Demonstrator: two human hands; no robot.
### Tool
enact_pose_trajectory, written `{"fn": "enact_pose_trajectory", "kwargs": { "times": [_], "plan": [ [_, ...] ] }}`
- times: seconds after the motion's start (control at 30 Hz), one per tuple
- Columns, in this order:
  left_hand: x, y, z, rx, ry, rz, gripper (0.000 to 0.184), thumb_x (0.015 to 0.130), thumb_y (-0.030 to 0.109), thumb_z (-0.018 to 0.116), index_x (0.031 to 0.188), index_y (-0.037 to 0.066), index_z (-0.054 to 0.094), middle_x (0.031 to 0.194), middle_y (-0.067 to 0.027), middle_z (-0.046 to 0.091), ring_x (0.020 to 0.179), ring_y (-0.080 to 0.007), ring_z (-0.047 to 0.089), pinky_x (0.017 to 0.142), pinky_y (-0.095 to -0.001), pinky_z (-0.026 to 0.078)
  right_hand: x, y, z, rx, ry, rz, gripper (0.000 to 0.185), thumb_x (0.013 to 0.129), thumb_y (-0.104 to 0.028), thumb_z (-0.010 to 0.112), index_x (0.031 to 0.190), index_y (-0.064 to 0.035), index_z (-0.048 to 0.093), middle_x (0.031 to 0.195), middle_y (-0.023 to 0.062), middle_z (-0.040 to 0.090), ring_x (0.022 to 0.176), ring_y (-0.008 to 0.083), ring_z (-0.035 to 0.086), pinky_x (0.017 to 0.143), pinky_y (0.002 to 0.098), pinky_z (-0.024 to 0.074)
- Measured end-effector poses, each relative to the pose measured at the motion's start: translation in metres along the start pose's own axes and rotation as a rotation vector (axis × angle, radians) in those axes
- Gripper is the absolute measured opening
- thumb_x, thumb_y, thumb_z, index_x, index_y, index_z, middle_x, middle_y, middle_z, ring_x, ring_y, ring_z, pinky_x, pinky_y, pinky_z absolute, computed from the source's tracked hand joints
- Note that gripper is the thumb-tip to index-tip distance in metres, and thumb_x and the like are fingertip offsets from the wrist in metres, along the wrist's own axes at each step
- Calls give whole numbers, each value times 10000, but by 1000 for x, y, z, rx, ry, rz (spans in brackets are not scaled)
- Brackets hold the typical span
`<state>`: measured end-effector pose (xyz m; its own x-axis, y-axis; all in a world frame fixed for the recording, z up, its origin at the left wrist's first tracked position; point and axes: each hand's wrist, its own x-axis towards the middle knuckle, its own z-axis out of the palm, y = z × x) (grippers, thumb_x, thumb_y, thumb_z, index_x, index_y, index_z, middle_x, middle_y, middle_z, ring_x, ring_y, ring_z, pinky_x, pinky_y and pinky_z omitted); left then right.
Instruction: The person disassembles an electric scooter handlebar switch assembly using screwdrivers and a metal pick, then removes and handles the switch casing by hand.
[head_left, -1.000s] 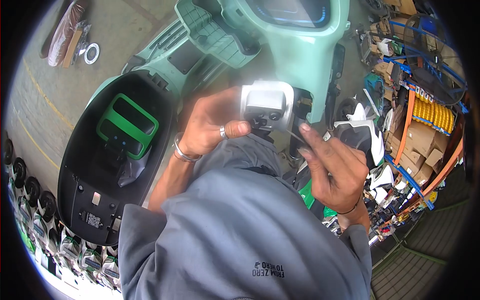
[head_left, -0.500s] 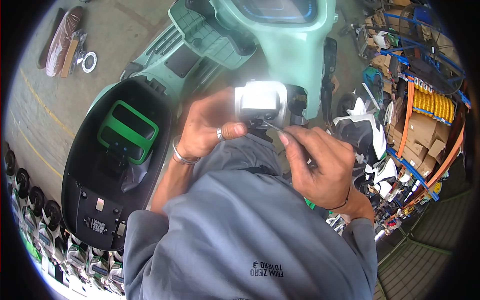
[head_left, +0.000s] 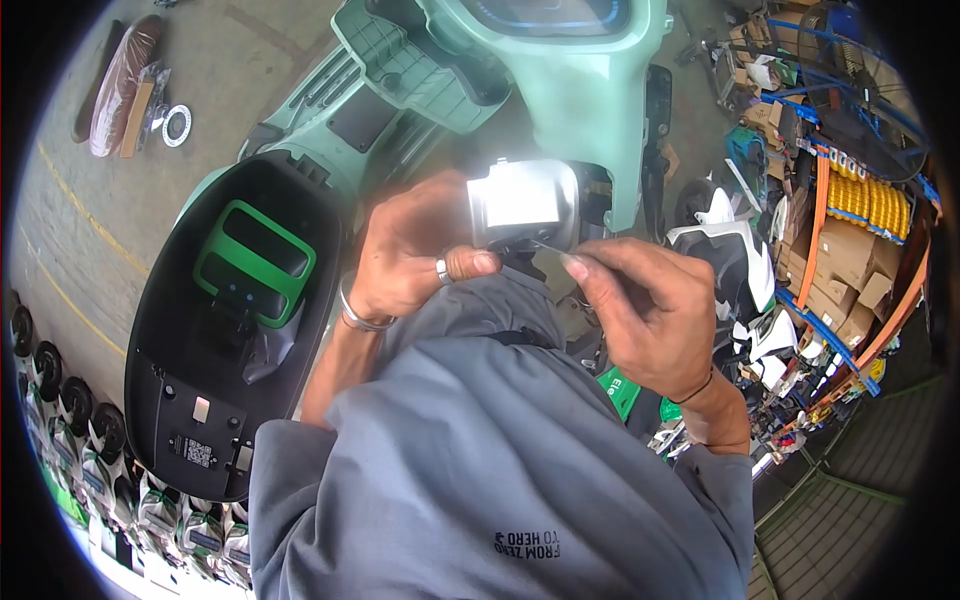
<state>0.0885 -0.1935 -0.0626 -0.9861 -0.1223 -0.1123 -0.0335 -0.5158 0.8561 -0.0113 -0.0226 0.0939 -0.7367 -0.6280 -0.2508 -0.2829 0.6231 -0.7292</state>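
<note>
A silver metal part (head_left: 522, 195) with a bright, glaring face is gripped at its left side by my left hand (head_left: 415, 250), the thumb along its lower edge. Dark fittings show at the part's lower side. My right hand (head_left: 650, 310) pinches a thin, pointed metal tool (head_left: 550, 248) between thumb and fingers. The tool's tip is at the dark fittings; whether it touches them cannot be made out. Just beyond my hands is a mint-green scooter body (head_left: 580, 100) with a display at its top.
An open black seat compartment (head_left: 150, 370) with a green frame (head_left: 255, 262) lies on the left. Shelves on the right hold cardboard boxes (head_left: 845, 265) and yellow springs (head_left: 868, 195). White panels (head_left: 745, 260) stand below them. A wrapped brown seat (head_left: 125, 85) rests on the floor.
My right hand has moved left from beside the metal part, bringing the tool's tip to its lower fittings. The silver part has tilted, and its face now glares more. My left hand keeps its hold.
</note>
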Motion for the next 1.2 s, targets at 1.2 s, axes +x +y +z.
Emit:
{"fn": "enact_pose_trajectory", "kwargs": {
  "times": [1.2],
  "plan": [
    [7, 2, 0, -75, -33, -4, 400, 713, 134, 891, 1017, -19, 680, 940, -63, 639, 848, -157, 595, 758, -309, 466, 2, 1, -3, 40, -12, 54, 68, 853, -22, 715, 868, 41, 695, 704, 139, 677, 539, 181, 639, 495, 293, 463]
  ]
}}
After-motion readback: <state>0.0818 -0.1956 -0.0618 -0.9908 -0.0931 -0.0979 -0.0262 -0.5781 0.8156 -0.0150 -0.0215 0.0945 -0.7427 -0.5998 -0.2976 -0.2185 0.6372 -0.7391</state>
